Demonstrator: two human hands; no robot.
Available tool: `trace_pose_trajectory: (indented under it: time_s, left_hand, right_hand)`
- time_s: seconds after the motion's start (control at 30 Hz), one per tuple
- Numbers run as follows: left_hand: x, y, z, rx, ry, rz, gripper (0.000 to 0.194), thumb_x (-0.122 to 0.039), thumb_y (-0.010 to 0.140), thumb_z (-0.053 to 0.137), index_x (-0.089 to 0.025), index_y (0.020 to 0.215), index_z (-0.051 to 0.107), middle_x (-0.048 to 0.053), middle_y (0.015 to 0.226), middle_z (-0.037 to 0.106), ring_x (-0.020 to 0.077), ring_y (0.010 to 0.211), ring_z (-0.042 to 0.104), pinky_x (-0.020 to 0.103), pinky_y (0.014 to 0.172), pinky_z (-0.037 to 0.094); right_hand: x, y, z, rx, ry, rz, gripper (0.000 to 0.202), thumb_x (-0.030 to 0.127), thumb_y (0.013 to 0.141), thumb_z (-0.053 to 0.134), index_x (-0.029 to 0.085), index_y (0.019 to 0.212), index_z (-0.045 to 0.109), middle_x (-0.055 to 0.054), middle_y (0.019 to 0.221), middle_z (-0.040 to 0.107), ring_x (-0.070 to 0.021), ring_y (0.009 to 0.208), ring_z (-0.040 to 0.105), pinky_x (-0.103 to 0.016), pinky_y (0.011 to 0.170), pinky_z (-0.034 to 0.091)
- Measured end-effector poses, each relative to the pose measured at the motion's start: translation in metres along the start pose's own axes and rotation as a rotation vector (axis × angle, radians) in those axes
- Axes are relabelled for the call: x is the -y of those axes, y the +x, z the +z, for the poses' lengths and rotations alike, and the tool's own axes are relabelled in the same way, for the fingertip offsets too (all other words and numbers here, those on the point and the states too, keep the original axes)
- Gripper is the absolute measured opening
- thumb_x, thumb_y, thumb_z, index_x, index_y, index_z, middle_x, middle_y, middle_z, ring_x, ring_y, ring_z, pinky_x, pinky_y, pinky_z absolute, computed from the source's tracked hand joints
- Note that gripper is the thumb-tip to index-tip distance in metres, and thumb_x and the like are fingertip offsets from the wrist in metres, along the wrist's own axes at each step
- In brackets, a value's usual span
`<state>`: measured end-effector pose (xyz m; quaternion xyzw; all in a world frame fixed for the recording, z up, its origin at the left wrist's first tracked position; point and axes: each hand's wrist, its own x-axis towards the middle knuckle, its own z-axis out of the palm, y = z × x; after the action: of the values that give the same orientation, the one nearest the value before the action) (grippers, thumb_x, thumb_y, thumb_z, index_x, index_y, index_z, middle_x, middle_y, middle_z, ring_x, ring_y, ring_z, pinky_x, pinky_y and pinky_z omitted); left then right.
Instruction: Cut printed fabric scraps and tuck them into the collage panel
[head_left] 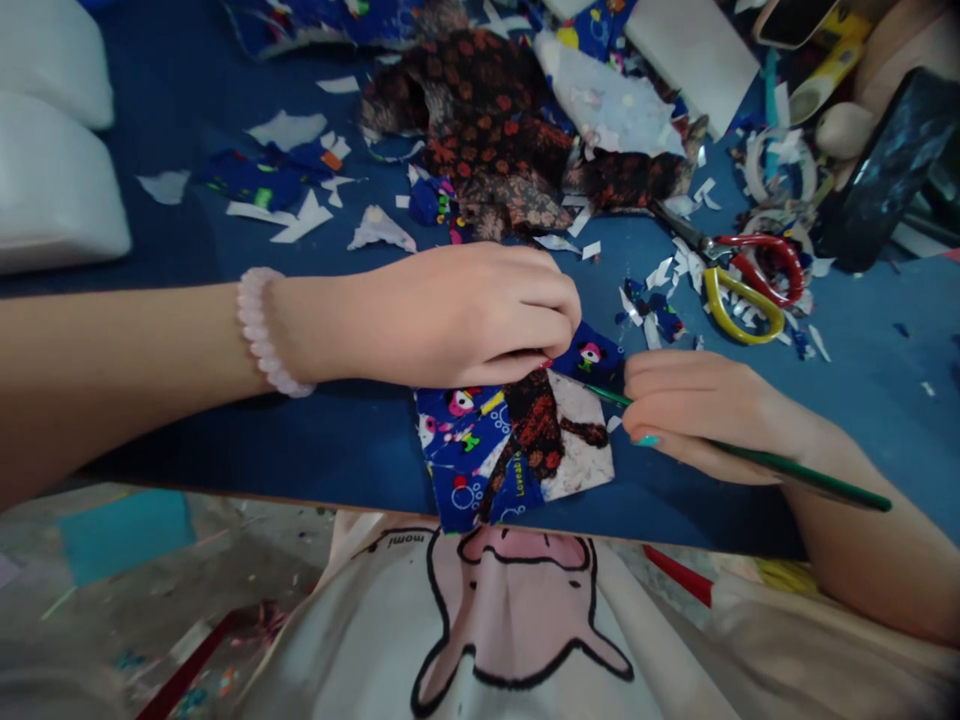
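Observation:
A patchwork piece (534, 440) of blue cartoon print, dark floral and white scraps lies at the table's near edge. My left hand (495, 315), wearing a pale pink bead bracelet (262, 330), rests over its far side with curled fingers gripping the edge; the fingertips are partly hidden. To the right, my right hand (705, 410) is closed round a slim green paintbrush (817, 475). The brush's tip end points left at the patchwork, close to my left fingertips. A blue printed flap (596, 352) shows between both hands.
Scissors (750, 290) with red and yellow handles lie beyond my right hand. Dark floral cloth (480, 120) and many cut scraps (300, 215) spread across the blue table. A black phone (892, 170) is at right, white rounded blocks (56, 180) at left. Another person's hand is partly visible top right.

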<state>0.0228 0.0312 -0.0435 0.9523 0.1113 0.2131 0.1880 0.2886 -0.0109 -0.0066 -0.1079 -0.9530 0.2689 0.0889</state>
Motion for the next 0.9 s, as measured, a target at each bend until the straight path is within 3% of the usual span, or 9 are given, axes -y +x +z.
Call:
trace_pose_trajectory:
  time_s: [0.1,0.43,0.73,0.9]
  left_hand:
    - [0.000,0.000,0.000,-0.008,-0.008,-0.001,0.025,-0.026,0.102,0.047,-0.022,0.097,0.071,0.009,0.110,0.073,0.0213,0.104,0.068,0.033,0.095,0.052]
    - [0.000,0.000,-0.001,0.006,-0.005,0.001,0.026,-0.026,0.102,0.046,-0.023,0.098,0.072,0.009,0.110,0.074,0.0227,0.102,0.067,0.037,0.094,0.053]
    - [0.000,-0.001,-0.001,0.007,0.018,0.030,0.025,-0.022,0.103,0.046,-0.019,0.097,0.070,0.010,0.110,0.073,0.0203,0.102,0.067,0.034,0.093,0.052]
    - [0.000,-0.001,0.000,-0.009,-0.007,0.036,0.023,-0.021,0.102,0.048,-0.019,0.098,0.070,0.011,0.110,0.073,0.0202,0.103,0.067,0.033,0.093,0.051]
  right_hand:
    - [0.000,-0.002,-0.003,-0.102,0.110,0.064,0.022,0.020,0.106,0.039,0.020,0.088,0.052,-0.002,0.073,0.054,-0.0154,0.070,0.045,-0.029,0.066,0.042]
    - [0.007,-0.005,-0.004,-0.105,0.062,0.087,0.028,0.025,0.107,0.036,0.023,0.088,0.056,-0.003,0.073,0.058,-0.0163,0.070,0.052,-0.031,0.070,0.045]
    - [-0.005,-0.011,-0.003,-0.184,0.284,0.120,0.033,0.030,0.108,0.036,0.020,0.082,0.055,-0.001,0.071,0.058,-0.0133,0.071,0.051,-0.027,0.072,0.044]
    - [-0.002,-0.008,-0.003,-0.128,0.313,0.131,0.030,0.023,0.107,0.039,0.019,0.083,0.056,-0.002,0.072,0.055,-0.0133,0.073,0.051,-0.027,0.070,0.042]
